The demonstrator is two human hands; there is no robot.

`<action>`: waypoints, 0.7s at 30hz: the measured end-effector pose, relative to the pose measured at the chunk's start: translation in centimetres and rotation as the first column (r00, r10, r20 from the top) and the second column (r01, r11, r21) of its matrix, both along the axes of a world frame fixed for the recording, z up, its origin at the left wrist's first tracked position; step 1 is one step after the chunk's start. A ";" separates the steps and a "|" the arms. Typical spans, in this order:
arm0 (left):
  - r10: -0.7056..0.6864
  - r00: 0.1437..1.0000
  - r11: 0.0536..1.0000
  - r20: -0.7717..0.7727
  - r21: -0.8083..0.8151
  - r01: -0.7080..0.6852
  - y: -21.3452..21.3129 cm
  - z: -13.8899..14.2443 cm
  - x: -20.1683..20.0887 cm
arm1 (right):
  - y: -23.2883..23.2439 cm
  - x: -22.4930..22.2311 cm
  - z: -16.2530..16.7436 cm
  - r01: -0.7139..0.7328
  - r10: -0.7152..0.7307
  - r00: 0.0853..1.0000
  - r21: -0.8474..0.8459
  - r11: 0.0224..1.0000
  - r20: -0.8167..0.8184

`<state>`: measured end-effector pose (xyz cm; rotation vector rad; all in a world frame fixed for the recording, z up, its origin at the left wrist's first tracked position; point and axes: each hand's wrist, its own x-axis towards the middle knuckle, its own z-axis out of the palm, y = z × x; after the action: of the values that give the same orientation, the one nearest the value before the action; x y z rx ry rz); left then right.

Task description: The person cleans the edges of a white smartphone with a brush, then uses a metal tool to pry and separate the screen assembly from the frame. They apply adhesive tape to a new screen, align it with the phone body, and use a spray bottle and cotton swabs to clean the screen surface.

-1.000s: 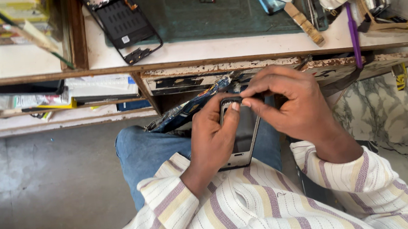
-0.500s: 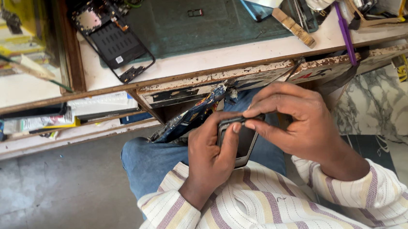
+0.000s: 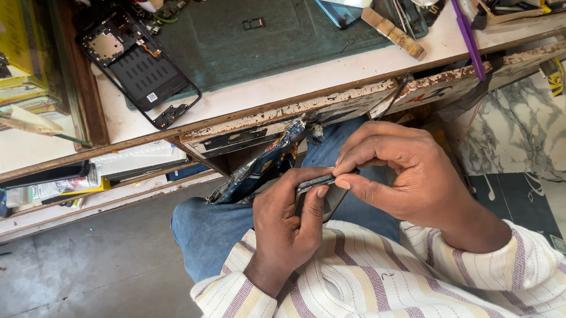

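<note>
A dark smartphone (image 3: 331,190) is held over my lap, tilted so its edge faces the camera. My left hand (image 3: 287,227) grips it from below, thumb pressed against its near edge. My right hand (image 3: 402,178) curls over the top, with thumb and fingertips pinching the phone's upper edge. Most of the phone is hidden by my fingers. Both arms wear striped sleeves (image 3: 347,295), and my jeans (image 3: 211,228) show underneath.
A workbench (image 3: 277,89) with a dark green mat (image 3: 260,43) lies ahead. On it are a black phone frame (image 3: 138,69), a purple tool (image 3: 467,37) and a wooden stick (image 3: 394,32). A blue foil packet (image 3: 260,171) hangs from an open drawer (image 3: 359,102). The floor is grey at left, marble at right.
The phone has turned from face-up to nearly edge-on. My right fingers moved closer along its upper edge, and the view shifted slightly.
</note>
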<state>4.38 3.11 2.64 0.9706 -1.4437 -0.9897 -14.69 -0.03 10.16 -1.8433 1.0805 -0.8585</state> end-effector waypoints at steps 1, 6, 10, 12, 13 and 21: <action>-0.002 1.000 1.000 0.008 0.018 0.001 0.0 0.0 0.1 | 0.0 0.0 0.0 -0.002 0.002 1.000 0.002 1.000 0.004; -0.009 0.999 0.999 -0.043 0.035 0.011 -0.2 0.0 0.0 | 0.0 0.1 0.2 -0.020 -0.016 0.989 -0.241 0.970 -0.146; -0.013 0.997 0.999 -0.079 0.034 0.016 -0.2 0.1 -0.1 | 0.2 0.4 0.1 -0.038 -0.047 0.979 -0.399 0.916 -0.201; 0.010 0.998 1.000 -0.057 0.011 -0.009 -0.1 0.1 -0.2 | 0.3 0.7 0.0 -0.060 -0.063 0.969 -0.477 0.877 -0.238; 0.023 0.999 1.000 -0.045 -0.001 -0.023 -0.1 0.1 -0.2 | 0.4 0.8 0.0 -0.073 -0.071 0.964 -0.514 0.854 -0.256; 0.085 0.996 0.996 -0.015 0.036 -0.085 0.1 0.2 0.1 | 1.2 2.0 -0.2 -0.173 -0.140 0.907 -0.654 0.736 -0.398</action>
<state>4.51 3.17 2.86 1.0389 -1.3642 -0.9613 -12.66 1.13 9.97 -2.7640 1.0778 -0.9427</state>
